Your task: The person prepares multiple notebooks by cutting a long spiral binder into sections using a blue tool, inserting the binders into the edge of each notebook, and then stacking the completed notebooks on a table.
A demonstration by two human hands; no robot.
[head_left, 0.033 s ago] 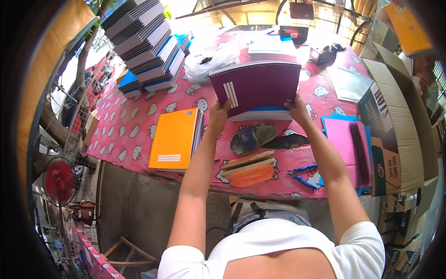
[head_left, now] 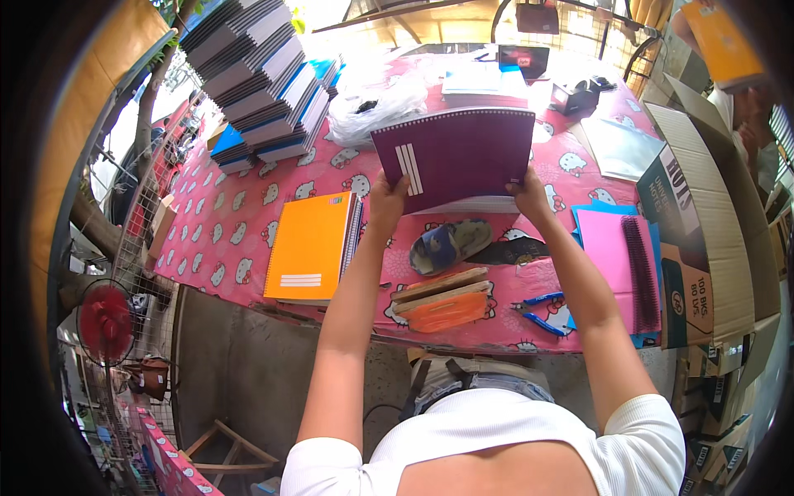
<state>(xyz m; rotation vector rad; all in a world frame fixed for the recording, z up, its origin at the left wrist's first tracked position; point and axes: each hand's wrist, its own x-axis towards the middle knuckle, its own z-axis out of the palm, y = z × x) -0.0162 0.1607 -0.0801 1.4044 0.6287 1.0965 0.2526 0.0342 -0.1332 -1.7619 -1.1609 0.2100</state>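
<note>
Between my two hands is a dark purple spiral notebook, tilted up with its coil along the top edge. My left hand is closed on its lower left corner, thumb on the cover. At the lower right corner, my right hand grips it the same way. Below the notebook's lower edge, the pale page edges of a stack show; the rest of it is hidden. Nearer to me lie a camouflage-patterned slipper, a wooden block with an orange piece and blue-handled pliers.
Orange spiral notebooks lie left of my arm. A tall stack of notebooks leans at the far left. On the right are a pink cover sheet, black coils and an open carton. Another person holds an orange notebook.
The purple notebook's lower edge has dropped slightly, hiding the blue cover under it. At the upper right, the other person's orange notebook has shifted a little, and more of that person shows.
</note>
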